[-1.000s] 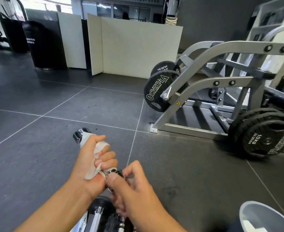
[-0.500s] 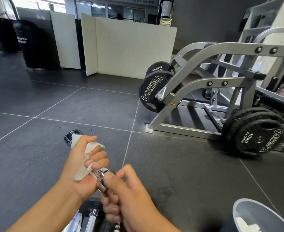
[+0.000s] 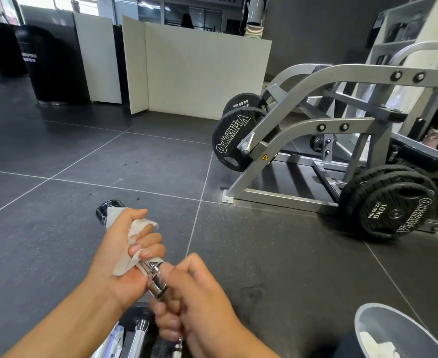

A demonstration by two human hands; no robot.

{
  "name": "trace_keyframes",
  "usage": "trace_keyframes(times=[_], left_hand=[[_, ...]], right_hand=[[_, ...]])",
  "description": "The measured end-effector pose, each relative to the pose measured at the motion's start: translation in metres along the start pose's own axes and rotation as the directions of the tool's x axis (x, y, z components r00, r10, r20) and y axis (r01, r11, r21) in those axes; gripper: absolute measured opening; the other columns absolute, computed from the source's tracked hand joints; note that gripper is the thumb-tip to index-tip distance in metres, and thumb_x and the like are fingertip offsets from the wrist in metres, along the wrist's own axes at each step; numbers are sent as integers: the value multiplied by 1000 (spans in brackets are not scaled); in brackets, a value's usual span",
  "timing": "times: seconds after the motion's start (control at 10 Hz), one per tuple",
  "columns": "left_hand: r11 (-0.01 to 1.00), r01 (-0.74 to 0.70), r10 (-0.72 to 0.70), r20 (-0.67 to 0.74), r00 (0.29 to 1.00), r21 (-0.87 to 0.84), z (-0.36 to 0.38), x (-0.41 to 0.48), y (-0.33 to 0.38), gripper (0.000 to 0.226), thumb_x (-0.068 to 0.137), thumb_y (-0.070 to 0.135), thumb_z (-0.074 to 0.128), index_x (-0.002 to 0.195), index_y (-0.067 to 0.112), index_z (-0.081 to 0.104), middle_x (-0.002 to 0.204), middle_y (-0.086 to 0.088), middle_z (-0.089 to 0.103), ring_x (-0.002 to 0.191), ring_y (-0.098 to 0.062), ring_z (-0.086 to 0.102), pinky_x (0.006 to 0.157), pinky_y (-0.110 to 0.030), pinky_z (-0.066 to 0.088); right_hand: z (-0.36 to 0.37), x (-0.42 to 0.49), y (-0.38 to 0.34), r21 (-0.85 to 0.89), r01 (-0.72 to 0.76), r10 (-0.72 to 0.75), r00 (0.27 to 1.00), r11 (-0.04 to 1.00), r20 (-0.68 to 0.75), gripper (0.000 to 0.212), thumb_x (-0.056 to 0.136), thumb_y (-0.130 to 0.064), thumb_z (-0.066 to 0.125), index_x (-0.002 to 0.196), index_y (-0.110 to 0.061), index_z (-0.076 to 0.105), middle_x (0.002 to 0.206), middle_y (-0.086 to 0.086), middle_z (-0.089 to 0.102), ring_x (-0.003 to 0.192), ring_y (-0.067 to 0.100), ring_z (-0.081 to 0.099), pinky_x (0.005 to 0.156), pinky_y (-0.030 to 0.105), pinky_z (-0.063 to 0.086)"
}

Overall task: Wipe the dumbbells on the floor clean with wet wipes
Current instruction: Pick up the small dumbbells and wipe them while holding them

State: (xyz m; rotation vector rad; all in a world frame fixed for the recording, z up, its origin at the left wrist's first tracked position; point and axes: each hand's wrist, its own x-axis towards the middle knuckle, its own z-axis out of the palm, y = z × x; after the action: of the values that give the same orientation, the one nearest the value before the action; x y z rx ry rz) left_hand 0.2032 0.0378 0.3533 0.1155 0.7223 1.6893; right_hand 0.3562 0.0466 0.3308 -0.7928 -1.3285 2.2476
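Bin (image 3: 367, 329), one, grey, stands nearest at right. Right hand (image 3: 202, 301) grips the near end of one chrome dumbbell bar (image 3: 158, 282); left hand (image 3: 121, 244) clasps one white wipe (image 3: 125, 264) around its shaft, over the floor (image 3: 57, 241). Beyond, one machine (image 3: 354, 76) carries two plate stacks (image 3: 232, 143).

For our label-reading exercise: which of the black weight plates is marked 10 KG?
The front plate at the right, near the floor, reads 10 KG and 22.05 lbs; the rear plate at the left reads 44.09 lbs.
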Motion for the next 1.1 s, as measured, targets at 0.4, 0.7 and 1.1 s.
trace_keyframes(times=[0.4,0.7,1.1], left_hand=[[1000,-21,21,-42,999,4,4,-4,1,49,83,30,62,50,22,27,40,8,20,34,-7,25,34,-15,26],[998,-44,44,-3,999,-38,9,-2,1,48,82,29,61,51,23,25,39,8,19,32,-8,26,34,-16,28],[995,-100,100,9,995,19,11,-1,-7,51,90,35,58,52,23,26,45,6,20,41,-9,29,41,-18,33]], right_hand=[[-16,2,7,-917,372,-578,784,144,227,38,93,-54,61,91,-26,36,76,-7,52,67,11,43,61,28,38],[-6,1,-5,-280,187,-202,979,942,-25,35,98,-43,63,94,-17,41,66,4,52,50,16,40,48,26,34],[-6,14,-9,426,-233,195,972,874,131,30,98,-45,55,88,-16,53,68,0,34,51,10,17,47,21,19]])
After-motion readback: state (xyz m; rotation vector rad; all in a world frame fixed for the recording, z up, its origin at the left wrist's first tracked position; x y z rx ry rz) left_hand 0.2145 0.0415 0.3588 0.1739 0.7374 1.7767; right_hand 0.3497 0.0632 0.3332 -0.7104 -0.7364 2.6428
